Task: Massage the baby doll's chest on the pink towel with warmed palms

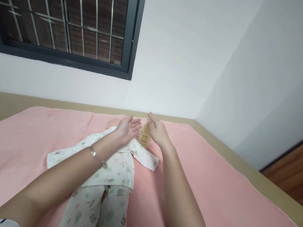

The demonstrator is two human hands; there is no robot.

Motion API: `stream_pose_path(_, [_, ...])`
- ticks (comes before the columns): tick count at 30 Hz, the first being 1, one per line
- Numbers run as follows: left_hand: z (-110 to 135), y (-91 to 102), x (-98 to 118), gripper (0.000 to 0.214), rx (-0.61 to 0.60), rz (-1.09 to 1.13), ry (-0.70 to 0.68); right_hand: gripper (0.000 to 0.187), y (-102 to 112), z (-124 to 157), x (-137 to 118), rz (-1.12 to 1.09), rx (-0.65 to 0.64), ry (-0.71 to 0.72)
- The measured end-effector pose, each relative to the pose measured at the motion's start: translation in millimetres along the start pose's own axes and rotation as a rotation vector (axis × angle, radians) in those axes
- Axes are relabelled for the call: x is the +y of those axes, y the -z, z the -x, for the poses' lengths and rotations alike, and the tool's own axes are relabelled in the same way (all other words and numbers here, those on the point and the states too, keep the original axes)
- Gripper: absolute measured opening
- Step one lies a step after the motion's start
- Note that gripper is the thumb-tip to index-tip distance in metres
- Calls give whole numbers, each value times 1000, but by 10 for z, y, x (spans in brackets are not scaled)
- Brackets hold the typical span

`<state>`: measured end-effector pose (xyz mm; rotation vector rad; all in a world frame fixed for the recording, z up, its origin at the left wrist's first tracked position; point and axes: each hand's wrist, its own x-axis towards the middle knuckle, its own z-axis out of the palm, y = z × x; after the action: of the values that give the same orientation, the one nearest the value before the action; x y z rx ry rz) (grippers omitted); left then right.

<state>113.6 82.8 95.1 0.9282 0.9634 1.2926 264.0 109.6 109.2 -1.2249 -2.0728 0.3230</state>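
My left hand (129, 128) is palm up and slightly cupped, its fingers loosely spread with nothing visible in them. Just right of it stands a bottle of yellowish liquid (144, 136) with dark print on its front. At the top of this bottle is my right hand (158, 130), its fingers around the neck and partly hidden. Under my left forearm lies a small baby-like figure, doll or infant I cannot tell, in a white patterned top (117, 168) and matching trousers (113, 212). Its head (112, 123) is mostly covered by my left hand.
A pink cloth (206, 179) is spread over a tan surface (219, 145), with a few creases on the left. Behind it rises a white wall (172, 57) with a dark-framed, barred window (135, 34) at upper left. Brown wood (299, 172) shows at the right edge.
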Motion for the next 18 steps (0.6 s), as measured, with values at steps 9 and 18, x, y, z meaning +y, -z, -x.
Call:
stream_pose_path(9, [-295, -261, 200, 81, -48, 123, 68, 53, -318, 15, 34, 353, -17, 1])
stream_pose_path(18, [-3, 50, 220, 72, -77, 112, 112, 56, -451, 97, 34, 478, 61, -5])
